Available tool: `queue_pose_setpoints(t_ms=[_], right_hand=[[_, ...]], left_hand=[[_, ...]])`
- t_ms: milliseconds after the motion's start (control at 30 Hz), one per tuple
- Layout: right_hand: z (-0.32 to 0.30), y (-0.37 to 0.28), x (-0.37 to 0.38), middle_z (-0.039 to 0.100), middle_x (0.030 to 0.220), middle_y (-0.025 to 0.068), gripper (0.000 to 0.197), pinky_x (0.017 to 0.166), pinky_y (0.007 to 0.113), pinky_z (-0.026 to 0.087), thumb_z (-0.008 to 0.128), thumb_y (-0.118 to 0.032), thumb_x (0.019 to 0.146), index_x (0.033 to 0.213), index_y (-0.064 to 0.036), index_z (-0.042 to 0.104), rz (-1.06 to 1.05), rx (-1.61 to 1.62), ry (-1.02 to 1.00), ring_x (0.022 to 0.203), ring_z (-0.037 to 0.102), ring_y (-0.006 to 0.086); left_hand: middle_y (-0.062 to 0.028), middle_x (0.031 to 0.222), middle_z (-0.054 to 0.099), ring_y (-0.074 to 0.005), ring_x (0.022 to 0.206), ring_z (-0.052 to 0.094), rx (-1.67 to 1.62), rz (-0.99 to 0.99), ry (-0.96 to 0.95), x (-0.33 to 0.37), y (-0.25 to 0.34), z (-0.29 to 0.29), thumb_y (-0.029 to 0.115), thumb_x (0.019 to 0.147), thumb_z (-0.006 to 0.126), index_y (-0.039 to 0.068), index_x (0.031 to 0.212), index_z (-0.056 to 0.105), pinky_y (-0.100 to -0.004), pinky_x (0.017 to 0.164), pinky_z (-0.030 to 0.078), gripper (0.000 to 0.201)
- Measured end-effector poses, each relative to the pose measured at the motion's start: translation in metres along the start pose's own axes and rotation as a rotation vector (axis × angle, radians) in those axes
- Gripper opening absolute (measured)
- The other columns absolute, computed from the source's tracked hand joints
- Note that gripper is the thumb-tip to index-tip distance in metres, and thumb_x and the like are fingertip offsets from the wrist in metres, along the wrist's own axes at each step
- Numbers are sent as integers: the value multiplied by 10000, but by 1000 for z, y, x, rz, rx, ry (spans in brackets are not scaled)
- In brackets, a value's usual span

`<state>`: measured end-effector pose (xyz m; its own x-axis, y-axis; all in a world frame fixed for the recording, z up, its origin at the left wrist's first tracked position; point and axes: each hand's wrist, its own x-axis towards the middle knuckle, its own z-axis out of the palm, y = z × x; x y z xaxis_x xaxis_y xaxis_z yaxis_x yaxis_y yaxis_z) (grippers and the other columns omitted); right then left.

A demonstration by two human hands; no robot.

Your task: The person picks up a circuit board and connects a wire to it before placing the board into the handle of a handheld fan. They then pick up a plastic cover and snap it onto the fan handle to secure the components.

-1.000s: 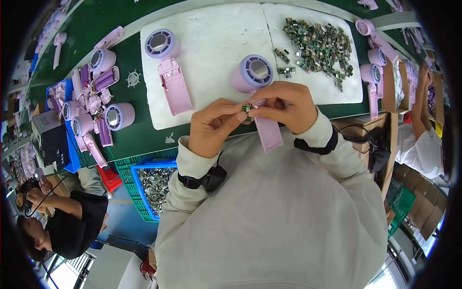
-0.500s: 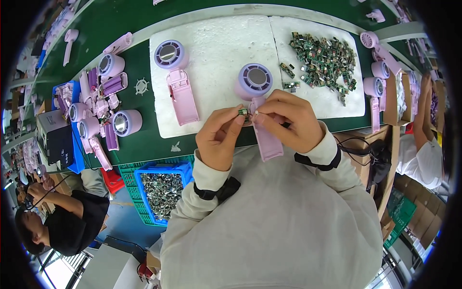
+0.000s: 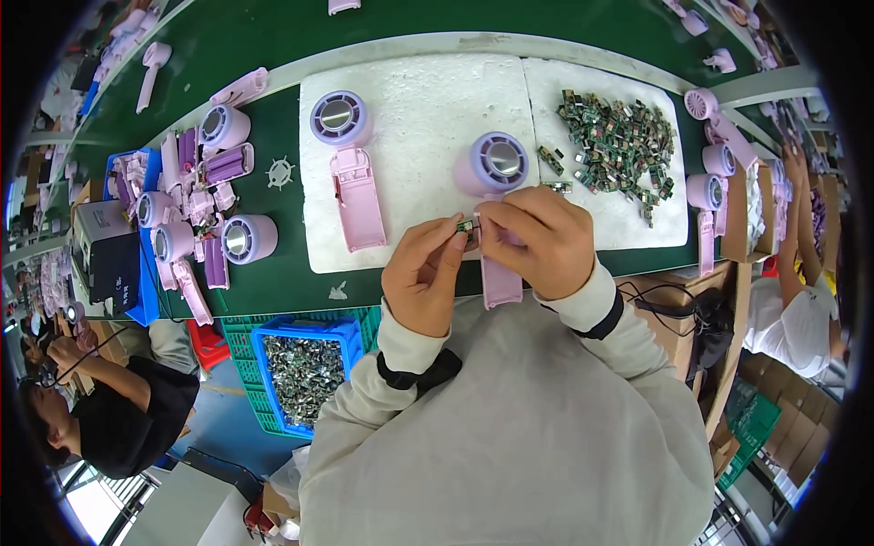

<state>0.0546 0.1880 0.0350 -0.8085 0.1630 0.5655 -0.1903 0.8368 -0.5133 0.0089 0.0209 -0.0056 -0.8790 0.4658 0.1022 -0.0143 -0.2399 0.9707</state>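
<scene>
A small green circuit board [image 3: 464,227] is pinched between the thumb and forefinger of my left hand [image 3: 421,278]. Close beside it, my right hand [image 3: 539,238] has its thumb and forefinger pressed together over the handle of a handheld fan; what they grip is hidden. A thin dark wire seems to run between the board and the right fingertips. The fan [image 3: 492,164] has a round lilac head and a pink handle [image 3: 502,283] pointing toward me. Another fan [image 3: 340,118] lies to the left on the white foam board [image 3: 419,109], its handle casing open.
A pile of circuit boards [image 3: 619,146] covers the right foam area. Fan heads and purple-and-pink parts [image 3: 205,191] crowd the left of the green table. Below its edge stands a blue bin [image 3: 305,373] of small parts. Co-workers sit left [image 3: 118,414] and right [image 3: 792,318].
The view has shifted slightly, so the table appears a little lower. The fan's handle now points more directly toward me. My left hand still holds the circuit board, close to my right fingers.
</scene>
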Motion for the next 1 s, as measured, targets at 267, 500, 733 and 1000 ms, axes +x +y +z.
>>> queue_pose_setpoints(t_ms=[267,500,733,1000], right_hand=[[-11,2,7,652,875,38,286,553,319,513,800,-15,673,946,-54,723,-195,-100,-138,661,611,213],[-19,6,12,645,890,46,215,570,332,515,782,-35,714,915,-42,704,-180,31,-215,671,609,230],[-37,12,23,612,863,50,190,590,353,513,767,-46,743,912,-44,680,-183,84,-430,700,612,242],[-36,6,24,558,828,44,179,580,357,500,760,-76,747,884,-49,649,-231,71,-442,698,597,235]], left_hand=[[-109,1154,678,-148,959,695,248,58,69,0,5,6,-3,986,647,43,1236,713,-245,759,558,262],[-126,1138,688,-180,951,705,363,102,34,-2,5,2,-27,963,657,40,1216,721,-262,771,558,269],[-142,1142,689,-196,972,712,465,208,-83,-1,10,-6,-53,948,661,26,1215,717,-271,805,568,284],[-145,1143,683,-222,990,724,148,68,-87,-3,2,-8,-72,941,659,14,1218,713,-272,812,569,295]])
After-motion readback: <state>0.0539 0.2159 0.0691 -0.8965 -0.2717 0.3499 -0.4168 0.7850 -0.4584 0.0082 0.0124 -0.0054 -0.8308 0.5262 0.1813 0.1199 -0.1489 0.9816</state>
